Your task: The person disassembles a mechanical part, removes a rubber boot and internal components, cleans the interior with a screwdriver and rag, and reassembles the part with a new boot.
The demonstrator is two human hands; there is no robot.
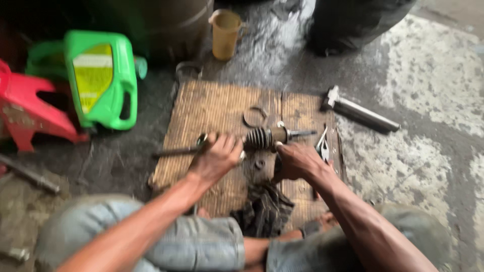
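A drive shaft with a black ribbed rubber boot (258, 138) lies across a worn wooden board (222, 108) on the floor. My left hand (217, 158) grips the shaft just left of the boot. My right hand (296, 160) is closed at the boot's right end, near the metal joint and its splined stub (297, 133). A loose metal clamp ring (254, 117) lies on the board behind the shaft. Pliers (322, 147) rest beside my right hand. A dark greasy rag (264, 209) lies between my knees.
A green oil jug (103, 78) and a red plastic object (27, 113) stand at the left. A yellowish measuring cup (225, 32) is at the back. A heavy metal hammer-like tool (360, 113) lies at the right. Another person's dark shoe (348, 25) is at the top.
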